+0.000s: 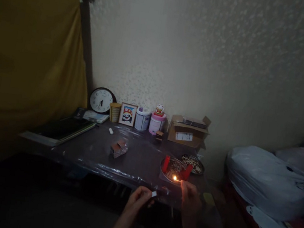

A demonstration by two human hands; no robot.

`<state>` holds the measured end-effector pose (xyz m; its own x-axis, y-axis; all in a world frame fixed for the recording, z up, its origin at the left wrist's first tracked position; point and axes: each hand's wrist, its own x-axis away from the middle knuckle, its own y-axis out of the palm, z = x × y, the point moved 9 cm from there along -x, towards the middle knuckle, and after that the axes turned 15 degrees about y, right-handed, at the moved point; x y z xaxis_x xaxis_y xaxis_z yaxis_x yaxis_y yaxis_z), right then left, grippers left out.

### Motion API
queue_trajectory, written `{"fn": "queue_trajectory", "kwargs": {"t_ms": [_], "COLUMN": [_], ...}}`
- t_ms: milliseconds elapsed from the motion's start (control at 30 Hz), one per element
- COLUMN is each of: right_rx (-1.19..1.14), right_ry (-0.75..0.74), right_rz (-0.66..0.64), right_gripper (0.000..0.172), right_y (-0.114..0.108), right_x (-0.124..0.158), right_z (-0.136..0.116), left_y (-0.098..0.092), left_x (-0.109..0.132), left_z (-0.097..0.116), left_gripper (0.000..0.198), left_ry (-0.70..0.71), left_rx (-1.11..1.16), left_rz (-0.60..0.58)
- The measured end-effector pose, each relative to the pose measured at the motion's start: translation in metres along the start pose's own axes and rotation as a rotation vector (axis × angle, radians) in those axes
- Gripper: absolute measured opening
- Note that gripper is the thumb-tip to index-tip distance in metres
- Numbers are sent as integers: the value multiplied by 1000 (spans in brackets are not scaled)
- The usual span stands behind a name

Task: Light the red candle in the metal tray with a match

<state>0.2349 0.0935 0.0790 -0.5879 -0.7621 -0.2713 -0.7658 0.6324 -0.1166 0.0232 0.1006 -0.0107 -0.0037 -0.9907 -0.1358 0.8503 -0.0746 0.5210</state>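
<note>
My right hand (189, 197) pinches a burning match (178, 180), its small flame pointing left. Just beyond the flame stands a round tray (161, 168) with two red candles, the left candle (166, 164) upright and the right candle (187, 172) leaning. Many small sticks, like used matches, lie in it. Lower and to the left, my left hand (139, 199) is closed around a small matchbox (154, 194); only its pale end shows. A clear-wrapped pack of matchboxes (119, 148) rests on the table (140, 154) farther left.
A second dish of matchsticks (192, 164) sits behind the tray. Along the wall stand a clock (102, 100), a yellow cup (114, 112), a panda picture (128, 114), two tins and a cardboard box (185, 133). White bags (267, 181) lie at right; a yellow curtain (33, 46) hangs left.
</note>
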Motion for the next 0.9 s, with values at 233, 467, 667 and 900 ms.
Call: {"fn": "queue_trajectory", "kwargs": {"t_ms": [233,467,667,900], "right_rx": [-45,-59,-174,-298], "right_ry": [44,122,103,135], "right_rz": [-16,-83,-134,-130], "right_gripper": [26,22,20,26], "right_y": [5,14,21,33], "right_x": [1,-4,-6,-19], "right_z": [-2,-13,-29,-25], "left_y": [10,12,12,10], "left_x": [0,1,1,-1], "left_z": [0,-7,-4,-8], "left_gripper": [30,31,33,34], "left_ry": [-3,-17,-13,-15], "left_rx": [8,6,14,25], "left_rz": [-82,-63,-41,-47]}}
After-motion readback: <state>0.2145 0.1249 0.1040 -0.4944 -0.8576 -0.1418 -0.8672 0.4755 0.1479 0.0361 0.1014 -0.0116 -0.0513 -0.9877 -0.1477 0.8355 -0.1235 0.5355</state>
